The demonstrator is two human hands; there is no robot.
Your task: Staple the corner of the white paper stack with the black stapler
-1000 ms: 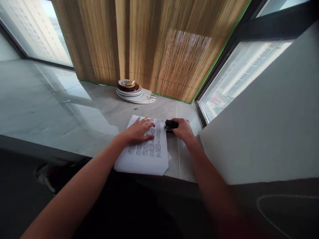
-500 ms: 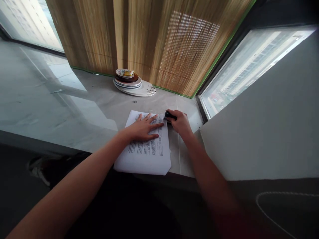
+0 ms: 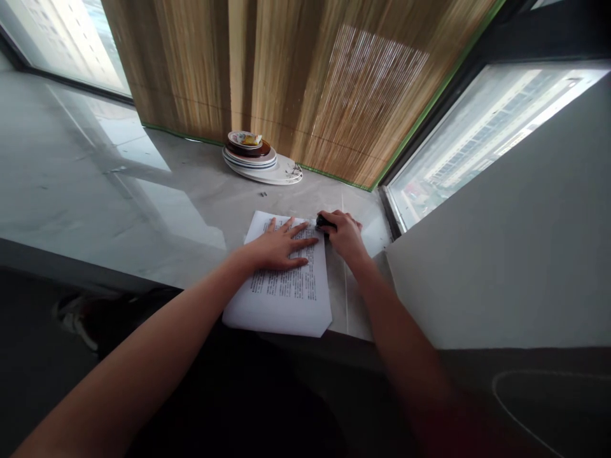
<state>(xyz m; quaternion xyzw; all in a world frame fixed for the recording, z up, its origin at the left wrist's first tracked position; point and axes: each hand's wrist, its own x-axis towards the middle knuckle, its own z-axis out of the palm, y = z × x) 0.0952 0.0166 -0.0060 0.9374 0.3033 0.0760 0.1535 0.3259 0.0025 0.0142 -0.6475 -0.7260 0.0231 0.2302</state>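
Note:
A stack of white printed paper lies on the stone sill, its front part reaching the sill's edge. My left hand rests flat on the print, fingers spread, and holds nothing. At the far right corner of the sheets, my right hand is closed around a black stapler. Only the stapler's dark front end shows; my fingers and palm cover the rest. Its front end sits over the paper's edge.
Behind the paper, a pile of plates with a small yellow packet on top stands by the bamboo blind. Tiny dark bits lie on the sill. A white wall and window frame bound the right side.
My right hand has pressed lower over the stapler, and its black top has tipped down. My left hand stays flat on the paper. The whole view has shifted slightly.

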